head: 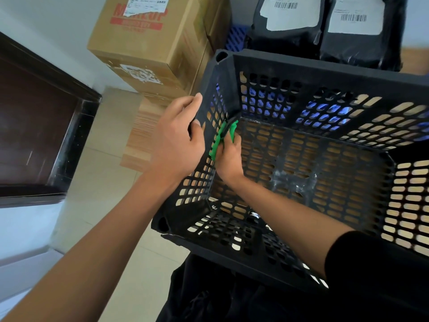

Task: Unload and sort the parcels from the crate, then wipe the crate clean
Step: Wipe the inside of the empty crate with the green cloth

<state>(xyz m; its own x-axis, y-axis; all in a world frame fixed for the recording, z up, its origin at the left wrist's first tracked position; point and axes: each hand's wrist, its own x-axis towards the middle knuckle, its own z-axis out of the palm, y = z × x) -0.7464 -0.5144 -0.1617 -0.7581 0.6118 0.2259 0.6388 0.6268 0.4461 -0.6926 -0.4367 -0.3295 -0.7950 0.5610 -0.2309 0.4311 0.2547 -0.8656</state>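
Inside the black crate (301,63), the right hand (228,156) presses a gripped green cloth (221,138) into its corner while the left hand (176,138) grasps the wall.

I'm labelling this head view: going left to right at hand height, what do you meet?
Dark wooden door → left hand gripping the crate wall → green cloth → right hand → black crate floor.

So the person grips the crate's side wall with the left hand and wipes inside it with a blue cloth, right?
Not quite: the cloth is green, as the head view shows. The left hand does grip the crate wall, and the right hand wipes inside.
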